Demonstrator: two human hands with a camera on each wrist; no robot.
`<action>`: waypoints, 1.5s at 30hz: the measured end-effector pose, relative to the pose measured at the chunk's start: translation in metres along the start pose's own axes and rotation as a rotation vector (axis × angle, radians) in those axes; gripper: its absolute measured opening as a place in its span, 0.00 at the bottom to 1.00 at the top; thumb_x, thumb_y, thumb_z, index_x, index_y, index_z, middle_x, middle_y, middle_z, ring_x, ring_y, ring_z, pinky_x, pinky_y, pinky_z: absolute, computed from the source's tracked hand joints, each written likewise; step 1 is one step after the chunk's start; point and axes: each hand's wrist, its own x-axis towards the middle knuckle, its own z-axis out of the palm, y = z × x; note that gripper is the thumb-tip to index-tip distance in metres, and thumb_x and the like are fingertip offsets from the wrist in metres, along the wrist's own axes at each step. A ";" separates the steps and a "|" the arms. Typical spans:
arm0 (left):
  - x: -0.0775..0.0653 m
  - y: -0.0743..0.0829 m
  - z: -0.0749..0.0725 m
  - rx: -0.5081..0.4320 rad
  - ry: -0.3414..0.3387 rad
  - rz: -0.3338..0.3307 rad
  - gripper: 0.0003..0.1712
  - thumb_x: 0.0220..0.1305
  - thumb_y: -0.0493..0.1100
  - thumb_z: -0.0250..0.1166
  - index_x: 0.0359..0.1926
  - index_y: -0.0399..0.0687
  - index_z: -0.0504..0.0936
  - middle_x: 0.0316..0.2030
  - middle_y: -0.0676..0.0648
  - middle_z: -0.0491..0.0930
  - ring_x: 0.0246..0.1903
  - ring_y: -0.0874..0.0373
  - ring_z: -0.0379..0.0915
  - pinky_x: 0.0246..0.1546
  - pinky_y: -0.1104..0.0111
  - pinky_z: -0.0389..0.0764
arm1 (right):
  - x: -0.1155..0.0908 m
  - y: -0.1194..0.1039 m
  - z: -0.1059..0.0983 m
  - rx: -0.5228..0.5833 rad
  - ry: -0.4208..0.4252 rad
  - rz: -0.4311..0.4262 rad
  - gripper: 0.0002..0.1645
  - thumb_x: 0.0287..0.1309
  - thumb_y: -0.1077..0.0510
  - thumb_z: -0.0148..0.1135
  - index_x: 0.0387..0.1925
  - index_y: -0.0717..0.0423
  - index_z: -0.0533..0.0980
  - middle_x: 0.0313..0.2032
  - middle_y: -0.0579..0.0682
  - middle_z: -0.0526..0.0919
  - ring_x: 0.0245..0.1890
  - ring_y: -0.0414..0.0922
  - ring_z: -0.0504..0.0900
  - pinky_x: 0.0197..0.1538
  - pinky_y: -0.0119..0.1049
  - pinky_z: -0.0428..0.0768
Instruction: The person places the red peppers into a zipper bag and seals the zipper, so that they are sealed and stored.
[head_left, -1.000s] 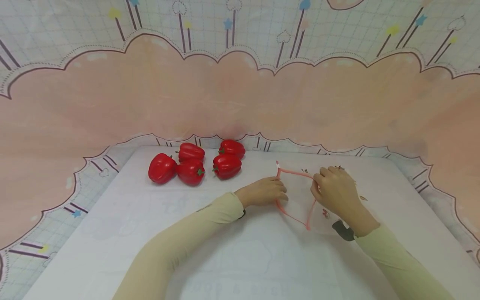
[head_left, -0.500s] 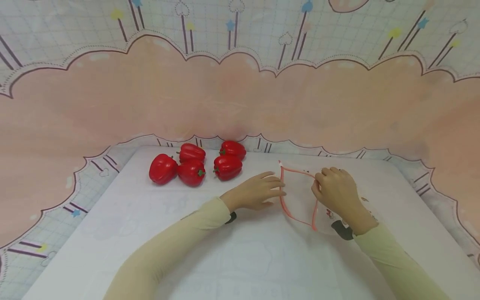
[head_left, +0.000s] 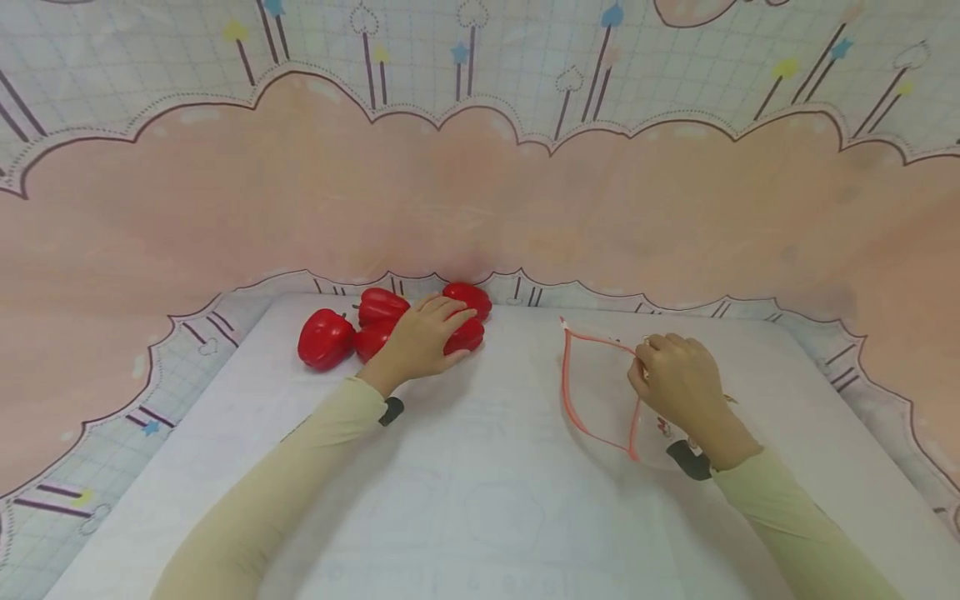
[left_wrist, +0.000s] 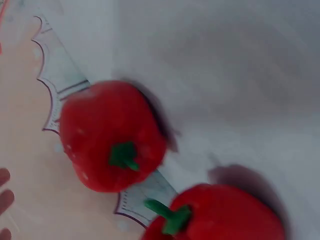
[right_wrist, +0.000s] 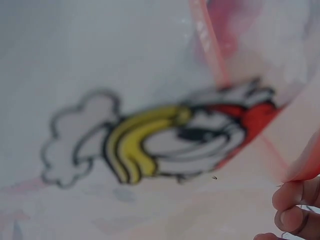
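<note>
My left hand [head_left: 422, 340] reaches over the red bell peppers with its fingers spread. It overlaps the front right pepper [head_left: 468, 335] and part of the front middle pepper [head_left: 369, 340]. Behind its fingertips lies the back right pepper [head_left: 469, 297]. In the left wrist view, fingertips [left_wrist: 4, 196] show at the left edge, apart from a pepper [left_wrist: 110, 135] with a green stem. My right hand [head_left: 678, 371] pinches the upper edge of a clear zip bag, whose orange-pink rim [head_left: 567, 387] stands open toward the left. A cartoon print [right_wrist: 170, 140] shows on the bag up close.
One pepper [head_left: 326, 340] sits at the left of the group, and another pepper [head_left: 381, 306] lies behind. The white tabletop [head_left: 480, 500] meets a patterned backdrop [head_left: 465, 200] at its far edge.
My left hand has let go of the bag's rim and moved left to the peppers. My right hand keeps hold of the bag, which has shifted slightly right.
</note>
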 end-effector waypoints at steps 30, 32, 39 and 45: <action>0.006 -0.025 0.032 0.131 -0.356 -0.288 0.46 0.51 0.65 0.63 0.60 0.34 0.68 0.55 0.36 0.74 0.58 0.39 0.66 0.66 0.45 0.60 | -0.001 -0.001 0.004 0.002 -0.034 0.016 0.10 0.42 0.64 0.55 0.10 0.61 0.72 0.12 0.50 0.70 0.13 0.46 0.65 0.16 0.36 0.66; 0.007 -0.025 0.032 0.131 -0.367 -0.291 0.46 0.51 0.65 0.63 0.59 0.34 0.68 0.55 0.36 0.74 0.59 0.39 0.66 0.66 0.45 0.59 | 0.000 -0.002 0.004 0.005 -0.032 0.016 0.10 0.42 0.64 0.55 0.10 0.61 0.72 0.12 0.50 0.70 0.12 0.45 0.65 0.17 0.36 0.66; 0.004 -0.026 0.034 0.110 -0.351 -0.282 0.45 0.49 0.62 0.67 0.59 0.36 0.68 0.55 0.37 0.74 0.58 0.41 0.66 0.66 0.44 0.59 | 0.000 -0.003 0.003 0.012 -0.041 0.022 0.10 0.42 0.64 0.55 0.11 0.61 0.73 0.12 0.50 0.70 0.13 0.46 0.65 0.17 0.36 0.66; 0.006 -0.024 0.036 0.094 -0.344 -0.252 0.47 0.47 0.61 0.69 0.61 0.38 0.66 0.56 0.38 0.74 0.58 0.42 0.66 0.65 0.45 0.60 | 0.000 -0.003 0.002 0.017 -0.054 0.027 0.11 0.42 0.64 0.56 0.10 0.61 0.72 0.11 0.49 0.67 0.12 0.44 0.63 0.16 0.35 0.64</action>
